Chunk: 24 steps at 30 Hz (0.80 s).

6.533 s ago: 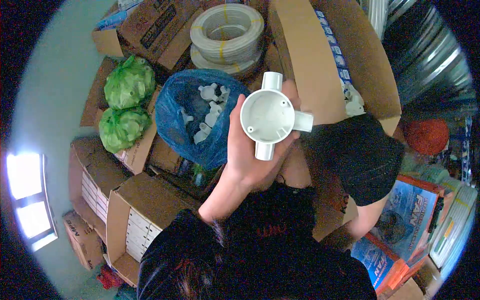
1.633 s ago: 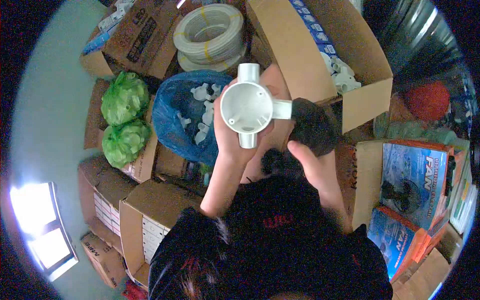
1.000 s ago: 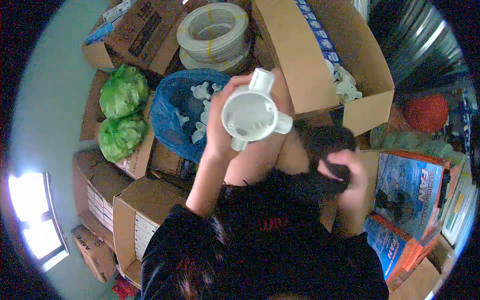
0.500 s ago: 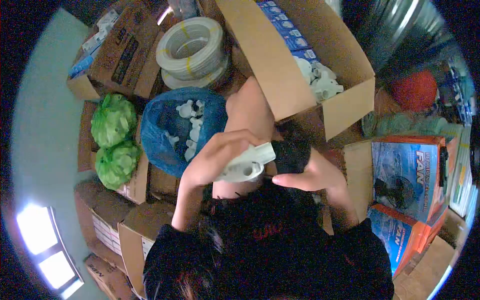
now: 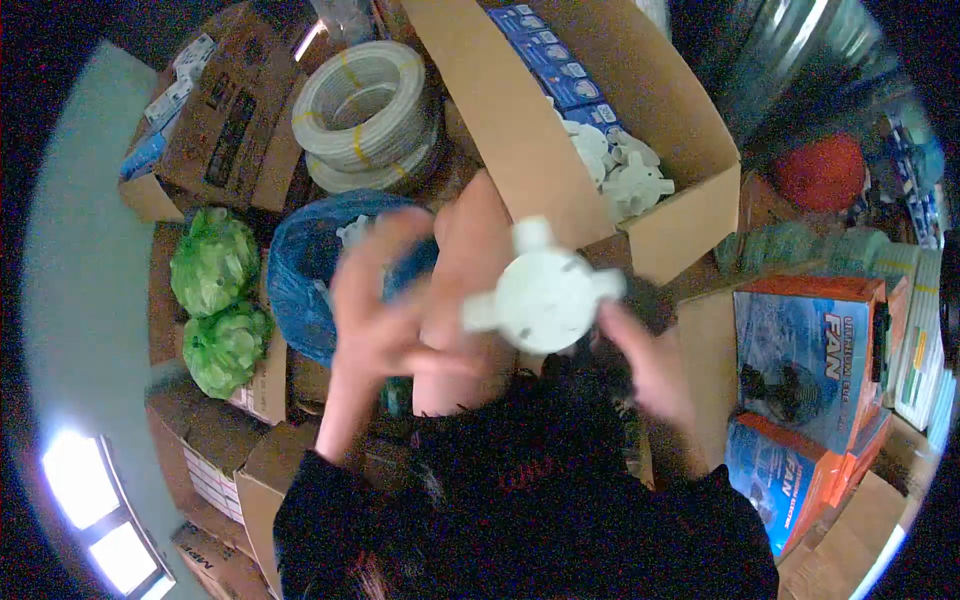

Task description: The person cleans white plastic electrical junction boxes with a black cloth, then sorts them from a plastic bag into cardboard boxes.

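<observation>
A round white conduit junction box [image 5: 545,300] with stub outlets faces up in front of my legs. My right hand [image 5: 645,360] holds it by the right-hand outlet, its fingers partly hidden behind the box. Motion blurs my left hand [image 5: 380,300], which hangs off the box with its fingers apart and nothing seen in them. Behind that hand is a blue plastic bag [image 5: 300,290] with white fittings inside. Similar white junction boxes [image 5: 635,180] lie in an open cardboard box [image 5: 690,230] ahead on the right.
Coils of pale cable [image 5: 360,110] sit at the back. Two green bags [image 5: 215,265] rest on cartons to the left. Fan boxes [image 5: 800,360] stand on the right, below a red bundle [image 5: 820,172]. A brown carton [image 5: 225,120] is at the back left.
The junction box has turned over to show its flat round face and moved right, from my left hand into my right. My left hand has let go and drawn left, its fingers spreading.
</observation>
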### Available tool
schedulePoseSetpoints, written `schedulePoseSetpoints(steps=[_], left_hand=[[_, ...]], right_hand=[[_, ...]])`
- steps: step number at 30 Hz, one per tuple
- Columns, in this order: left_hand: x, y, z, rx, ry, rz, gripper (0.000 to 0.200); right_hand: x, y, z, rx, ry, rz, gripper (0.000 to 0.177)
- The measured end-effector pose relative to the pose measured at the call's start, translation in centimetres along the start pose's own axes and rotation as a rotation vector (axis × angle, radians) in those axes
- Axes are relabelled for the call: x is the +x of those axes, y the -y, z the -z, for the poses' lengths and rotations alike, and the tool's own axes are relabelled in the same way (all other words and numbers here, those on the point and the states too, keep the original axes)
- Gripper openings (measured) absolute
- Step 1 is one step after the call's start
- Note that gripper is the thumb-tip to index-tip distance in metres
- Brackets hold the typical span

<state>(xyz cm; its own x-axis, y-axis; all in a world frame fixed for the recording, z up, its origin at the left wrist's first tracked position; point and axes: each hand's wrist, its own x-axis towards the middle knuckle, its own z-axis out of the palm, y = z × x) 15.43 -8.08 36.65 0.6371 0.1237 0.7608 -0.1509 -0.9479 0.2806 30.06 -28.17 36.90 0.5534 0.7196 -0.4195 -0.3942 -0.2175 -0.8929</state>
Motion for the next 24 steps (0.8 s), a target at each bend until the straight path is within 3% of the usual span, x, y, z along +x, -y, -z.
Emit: schedulePoseSetpoints(steps=[1,2,3,6,8,10,12,13,14,16,19,22,24], left_hand=[[-1.2,1.4,0.6,0.093,-0.108,0.109,0.042],[-2.6,2.8,0.9,0.164,-0.259,0.263,0.049],[-3.8,4.3,0.2,-0.046,-0.535,0.444,0.045],[-8.9,7.8,1.7,-0.018,-0.643,0.912,0.035],[-13.1,10.0,2.1,0.023,-0.613,1.067,0.029],[-20.7,14.6,1.5,0.15,-0.45,1.1,0.025],[-25.3,16.7,-0.6,-0.007,-0.43,1.356,0.023],[-26.0,16.6,-1.5,-0.016,-0.313,1.444,0.024],[-26.8,16.4,-2.3,-0.028,-0.192,1.529,0.026],[-32.9,19.2,-5.1,0.233,0.31,1.472,0.035],[-36.6,19.3,-8.1,0.204,0.27,1.451,0.043],[-36.4,20.1,-9.3,0.286,0.3,1.464,0.051],[-34.6,20.5,-9.8,0.463,0.356,1.382,0.05]], right_hand=[[0.6,-0.2,1.1,0.034,-0.105,0.058,0.026],[-0.1,2.6,0.1,-0.169,-0.426,0.147,0.029],[1.3,2.8,1.3,-0.329,-0.453,0.42,0.031],[5.9,5.0,3.9,-0.663,-0.578,0.728,0.025],[9.9,6.4,5.5,-0.938,-0.485,0.709,0.034],[13.5,6.9,5.2,-1.376,-0.54,0.445,0.037],[16.0,6.2,4.0,-1.641,-0.532,0.325,0.04],[16.6,5.7,3.6,-1.735,-0.517,0.298,0.041],[17.1,5.4,3.6,-1.743,-0.494,0.317,0.041],[18.1,5.1,4.2,-1.756,-0.449,0.358,0.041],[16.3,5.9,4.7,-1.447,-0.193,0.483,0.037],[14.0,5.2,5.1,-0.88,-0.337,0.656,0.028],[13.3,3.7,4.6,-0.717,-0.503,0.752,0.023]])
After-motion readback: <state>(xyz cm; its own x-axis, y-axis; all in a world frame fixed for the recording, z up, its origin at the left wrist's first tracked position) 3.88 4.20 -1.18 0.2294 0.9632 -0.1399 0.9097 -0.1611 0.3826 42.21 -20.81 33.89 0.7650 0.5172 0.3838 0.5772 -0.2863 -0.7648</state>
